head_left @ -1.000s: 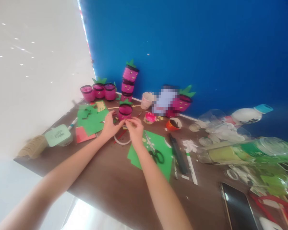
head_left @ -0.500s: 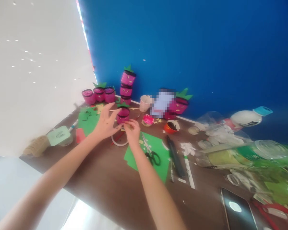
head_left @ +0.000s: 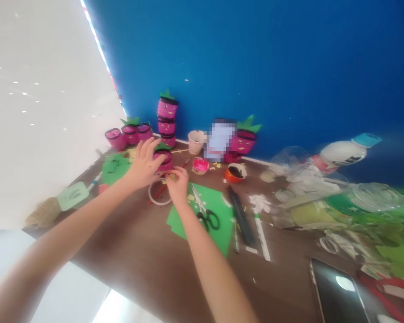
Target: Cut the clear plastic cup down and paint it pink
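- Head view: your left hand [head_left: 143, 163] spreads wide against the small pink paper cup with a green leaf top [head_left: 164, 159], bracing it upright on the brown wooden surface [head_left: 148, 251].
- Your right hand [head_left: 179, 185] pinches a tiny yellowish paper scrap [head_left: 172, 177] at the cup's base, just beside the white tape ring [head_left: 159, 194].

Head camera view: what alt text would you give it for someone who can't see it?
A person's left hand, fingers spread, touches a pink cup with a green leaf top on a brown table, while the right hand pinches a small yellowish scrap at its base. Scissors lie on green paper, and more pink cups stand against a blue wall.
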Motion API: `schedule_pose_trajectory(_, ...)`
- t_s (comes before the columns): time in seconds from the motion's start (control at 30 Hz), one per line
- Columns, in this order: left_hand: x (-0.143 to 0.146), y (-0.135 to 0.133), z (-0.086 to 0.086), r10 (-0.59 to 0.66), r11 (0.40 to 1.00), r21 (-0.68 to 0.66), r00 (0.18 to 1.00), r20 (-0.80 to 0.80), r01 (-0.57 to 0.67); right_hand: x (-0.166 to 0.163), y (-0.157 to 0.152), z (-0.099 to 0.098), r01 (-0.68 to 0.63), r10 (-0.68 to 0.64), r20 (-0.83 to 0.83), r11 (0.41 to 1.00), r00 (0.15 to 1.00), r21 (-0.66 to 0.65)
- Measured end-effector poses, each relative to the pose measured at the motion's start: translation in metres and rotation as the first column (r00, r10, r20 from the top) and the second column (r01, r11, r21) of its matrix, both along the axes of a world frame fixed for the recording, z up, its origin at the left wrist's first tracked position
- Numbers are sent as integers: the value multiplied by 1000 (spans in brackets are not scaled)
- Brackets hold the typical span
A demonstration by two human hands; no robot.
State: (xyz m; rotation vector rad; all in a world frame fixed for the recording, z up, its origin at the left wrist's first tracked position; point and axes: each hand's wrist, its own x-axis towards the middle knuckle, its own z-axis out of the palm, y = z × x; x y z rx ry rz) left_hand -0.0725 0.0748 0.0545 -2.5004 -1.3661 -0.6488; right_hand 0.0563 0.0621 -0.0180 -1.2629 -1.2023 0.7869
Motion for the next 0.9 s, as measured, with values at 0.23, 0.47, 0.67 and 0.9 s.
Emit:
schedule_pose_trajectory(0.23, 3, 1, -3, 8, 1000, -10, 1000, 27, -8, 0, 3, -4, 31, -31, -63, 1000, 998, -5)
schedule_pose_trajectory(0.47, 3, -1, -4, 47, 999, -19, 997, 67, -46, 0, 2, -4, 34, -33, -82, 999, 996, 6)
schedule_pose_trajectory(0.67, 2, -1, -4, 80, 997, -9, 996, 33, -80, 1, 2, -3, 34, -34, -78, 999, 996, 0)
schedule_pose_trajectory(0.9, 0, 2, -5, 89, 996, -27, 996, 31, -88, 1, 2, -5, 31, -31, -78, 1000, 996, 1)
